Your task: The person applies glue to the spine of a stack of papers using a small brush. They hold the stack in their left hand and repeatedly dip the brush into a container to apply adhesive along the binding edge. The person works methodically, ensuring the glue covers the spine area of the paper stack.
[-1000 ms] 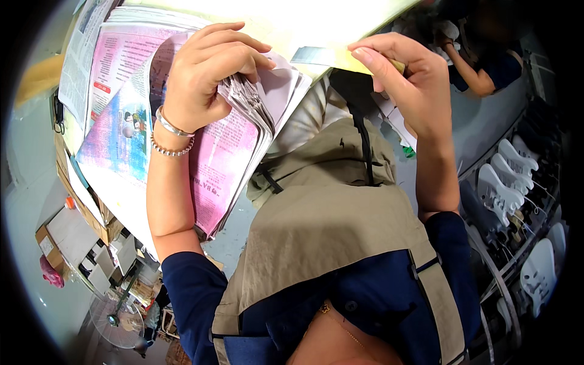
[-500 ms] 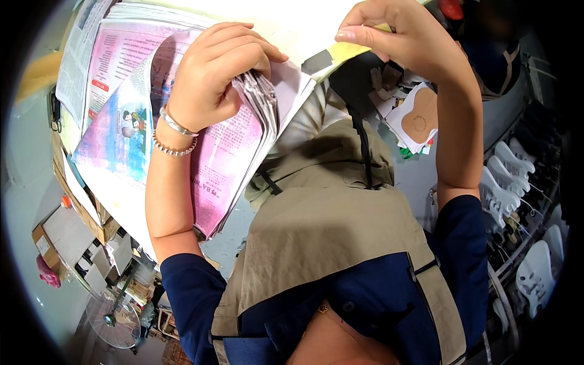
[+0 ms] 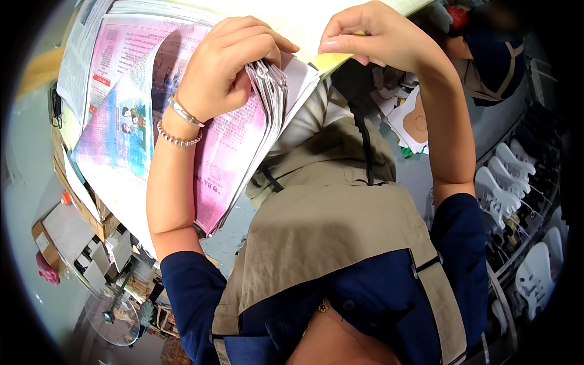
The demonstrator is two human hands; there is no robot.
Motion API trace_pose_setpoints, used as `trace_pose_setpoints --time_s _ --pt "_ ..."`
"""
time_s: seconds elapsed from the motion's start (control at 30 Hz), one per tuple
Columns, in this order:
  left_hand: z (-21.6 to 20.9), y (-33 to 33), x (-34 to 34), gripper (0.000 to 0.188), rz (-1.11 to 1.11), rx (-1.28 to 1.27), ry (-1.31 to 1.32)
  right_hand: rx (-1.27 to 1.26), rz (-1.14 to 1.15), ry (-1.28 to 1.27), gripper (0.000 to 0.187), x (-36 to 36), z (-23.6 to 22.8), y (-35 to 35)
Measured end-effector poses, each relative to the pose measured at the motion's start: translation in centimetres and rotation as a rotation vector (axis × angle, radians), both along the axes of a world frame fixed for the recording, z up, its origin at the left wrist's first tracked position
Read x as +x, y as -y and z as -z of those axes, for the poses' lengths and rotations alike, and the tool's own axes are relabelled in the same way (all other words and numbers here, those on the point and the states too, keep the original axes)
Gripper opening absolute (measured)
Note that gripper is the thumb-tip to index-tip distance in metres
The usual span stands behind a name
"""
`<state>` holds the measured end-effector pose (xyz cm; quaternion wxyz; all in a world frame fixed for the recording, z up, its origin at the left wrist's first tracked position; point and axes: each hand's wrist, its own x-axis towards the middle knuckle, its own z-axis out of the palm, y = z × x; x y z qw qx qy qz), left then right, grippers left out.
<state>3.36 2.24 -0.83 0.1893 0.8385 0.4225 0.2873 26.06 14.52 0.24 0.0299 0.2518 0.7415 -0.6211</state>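
My left hand (image 3: 228, 67), with a silver bangle and a beaded bracelet at the wrist, curls over the bunched edge of a stack of pink-tinted newspaper sheets (image 3: 228, 164). Its thumb is tucked under, near the folded pages, and the fingertips reach toward a pale sheet. To the right, at the corner of the table, my right hand (image 3: 374, 39) is closed in a pinch on a yellow strip (image 3: 331, 62). The strip lies along the sheet's edge; part of it is hidden by the fingers. A blue and pink printed page (image 3: 118, 125) curls up left of my left wrist.
The pale table (image 3: 298, 15) stretches ahead, brightly lit. White shaped pieces (image 3: 502, 188) hang on a rack at right. A paper pile with a brown patch (image 3: 417, 118) sits below my right forearm. Another person (image 3: 496, 64) is at upper right; a fan (image 3: 109, 316) stands lower left.
My right hand has moved a little left and down, and the dark grey patch on the strip no longer shows. My left hand has shifted slightly right with the bunched pages.
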Motion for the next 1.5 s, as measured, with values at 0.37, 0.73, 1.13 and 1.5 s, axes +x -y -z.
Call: trace_pose_setpoints --time_s 0.37,0.73,1.13,1.5 --pt "0.5 0.3 -1.3 0.021 -0.025 -0.136 0.309 -0.086 0.068 -0.159 0.013 -0.5 1.9 8.6" --pt "2.6 0.0 -3.7 0.027 0.009 -0.195 1.056 0.157 -0.36 -0.355 0.018 -7.0 5.6 25.4" --pt "-0.3 -0.1 0.2 0.005 -0.005 -0.109 0.033 -0.187 0.215 -0.296 0.012 4.3 0.7 12.1" --pt "-0.7 -0.1 0.0 0.007 0.014 -0.002 0.001 0.191 0.856 -0.342 0.012 5.1 1.8 9.4"
